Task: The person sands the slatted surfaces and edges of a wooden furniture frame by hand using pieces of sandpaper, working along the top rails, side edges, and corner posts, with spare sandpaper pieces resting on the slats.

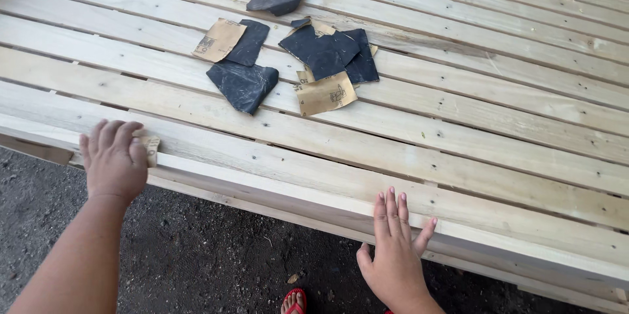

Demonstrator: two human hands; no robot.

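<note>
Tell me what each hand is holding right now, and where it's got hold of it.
The left hand presses a small sandpaper piece flat under its fingers against the wooden slat frame; only one corner shows. The right hand holds nothing, resting open on the frame's edge.

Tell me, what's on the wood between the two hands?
Nothing. In the head view, the plank edge is bare between the left hand, pressing a sandpaper piece, and the right hand. The loose sandpaper sheets lie farther back.
</note>
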